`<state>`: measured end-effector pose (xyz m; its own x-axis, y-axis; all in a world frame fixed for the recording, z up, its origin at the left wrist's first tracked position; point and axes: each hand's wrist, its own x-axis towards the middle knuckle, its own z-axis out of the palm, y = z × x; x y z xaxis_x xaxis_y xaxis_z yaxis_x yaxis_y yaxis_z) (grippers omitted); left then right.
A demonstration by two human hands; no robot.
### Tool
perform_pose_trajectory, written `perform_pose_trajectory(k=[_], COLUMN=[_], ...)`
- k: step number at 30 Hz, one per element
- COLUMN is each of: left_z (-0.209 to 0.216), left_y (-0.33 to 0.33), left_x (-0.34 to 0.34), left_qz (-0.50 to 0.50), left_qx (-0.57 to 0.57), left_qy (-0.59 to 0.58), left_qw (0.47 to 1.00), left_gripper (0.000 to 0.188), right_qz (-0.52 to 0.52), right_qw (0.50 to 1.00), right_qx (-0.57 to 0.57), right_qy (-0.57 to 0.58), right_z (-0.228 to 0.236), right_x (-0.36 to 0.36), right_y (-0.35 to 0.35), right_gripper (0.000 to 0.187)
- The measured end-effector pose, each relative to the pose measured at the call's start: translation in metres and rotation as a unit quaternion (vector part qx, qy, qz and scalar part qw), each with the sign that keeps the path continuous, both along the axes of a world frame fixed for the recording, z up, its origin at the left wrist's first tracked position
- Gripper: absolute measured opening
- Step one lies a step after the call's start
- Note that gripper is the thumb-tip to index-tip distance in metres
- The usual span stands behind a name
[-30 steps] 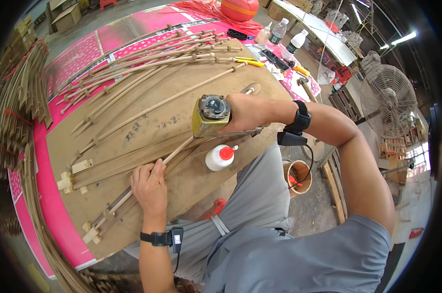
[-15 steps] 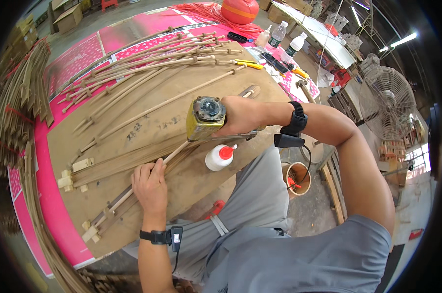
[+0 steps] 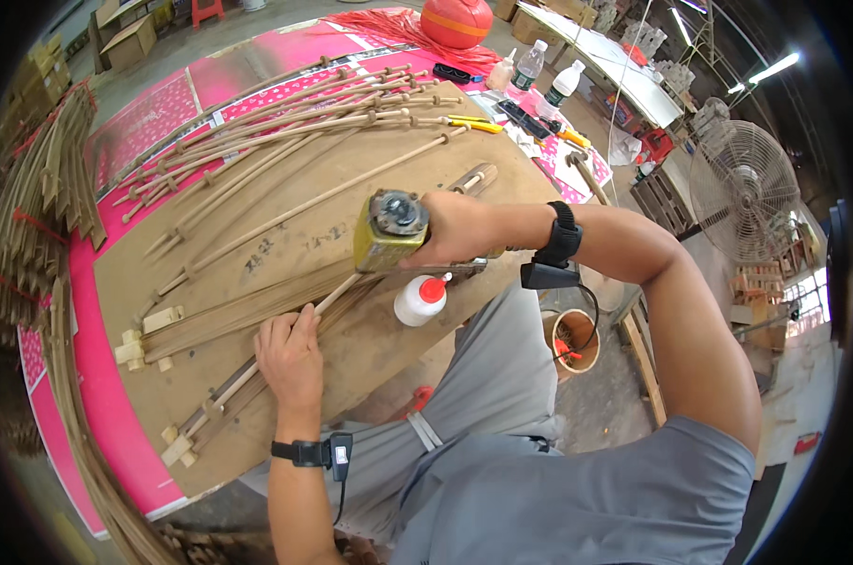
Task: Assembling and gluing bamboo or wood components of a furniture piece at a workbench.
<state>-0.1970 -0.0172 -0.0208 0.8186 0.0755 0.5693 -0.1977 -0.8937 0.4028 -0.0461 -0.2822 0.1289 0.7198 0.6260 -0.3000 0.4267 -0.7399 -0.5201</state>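
My right hand (image 3: 459,229) grips a yellow power tool (image 3: 389,231), held upright over a brown work board (image 3: 257,254). Its lower end meets a thin bamboo stick (image 3: 337,294) that runs down-left across the board. My left hand (image 3: 290,353) lies flat on that stick and on the bundle of flat strips beside it, fingers pressed down. A small white glue bottle with a red cap (image 3: 419,298) lies on the board just under the tool. Both wrists wear black bands.
Several long bamboo sticks (image 3: 285,118) fan out over the far half of the board and the pink table (image 3: 97,414). Bent strips are stacked at left (image 3: 31,217). Water bottles (image 3: 563,85), a red lantern (image 3: 454,21) and a floor fan (image 3: 742,188) stand at the far right.
The tool and my right hand have shifted slightly toward the left and lower on the stick. My left hand stays pressed in place.
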Motion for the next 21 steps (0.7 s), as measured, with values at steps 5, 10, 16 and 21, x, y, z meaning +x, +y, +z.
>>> perform_pose_trajectory(k=[5,10,16,21], left_z=[-0.003,-0.002,-0.005,-0.005], left_y=[0.0,0.004,0.004,0.002], left_x=[0.002,0.0,0.001,0.001], left_qz=[0.002,0.012,0.002,-0.003], left_qx=[-0.004,0.009,0.022,0.042], left_qy=[-0.003,0.003,-0.008,0.0], left_qw=[1.0,1.0,1.0,0.999], left_gripper=[0.019,0.017,0.017,0.019], right_qz=[-0.059,-0.263,-0.276,-0.358], right_qw=[0.984,0.961,0.923,0.894], right_qx=[0.15,-0.005,-0.114,-0.114], right_qy=[-0.07,-0.088,-0.244,-0.244], right_z=[0.006,0.021,-0.067,-0.107], right_x=[0.012,0.03,0.062,0.067], right_y=[-0.058,-0.133,-0.237,-0.258], right_gripper=[0.051,0.05,0.039,0.058])
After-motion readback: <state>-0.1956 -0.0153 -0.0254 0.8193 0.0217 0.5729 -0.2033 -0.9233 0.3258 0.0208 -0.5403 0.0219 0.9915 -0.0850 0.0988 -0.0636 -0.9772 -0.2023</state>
